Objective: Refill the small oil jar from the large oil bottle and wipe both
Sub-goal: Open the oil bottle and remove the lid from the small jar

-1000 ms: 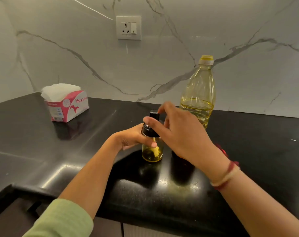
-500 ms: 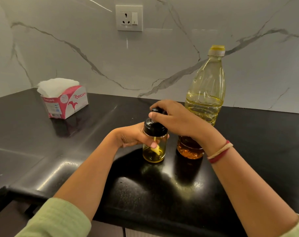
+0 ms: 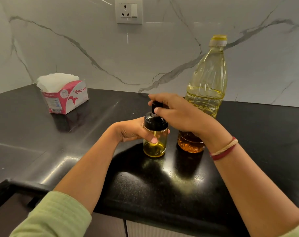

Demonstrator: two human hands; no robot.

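Small clear glass oil jar (image 3: 154, 146) w/ black screw lid (image 3: 154, 123) stands upright mid-bench, btwn front & back edges of the glossy black stone bench (image 3: 162, 185). Left hand (image 3: 131, 130) grips the jar's body; right hand (image 3: 181, 115) pinches the black knob (image 3: 156, 106) on top. Large clear plastic oil bottle w/ yellow cap (image 3: 207, 79) stands upright behind-right, nearer the back edge. Pink-white tissue box (image 3: 66, 98) sits toward the back-left corner.

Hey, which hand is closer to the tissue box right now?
Left. The left hand, gripping the small jar, sits right of the tissue box; the right hand, pinching the jar's black knob, is farther right.
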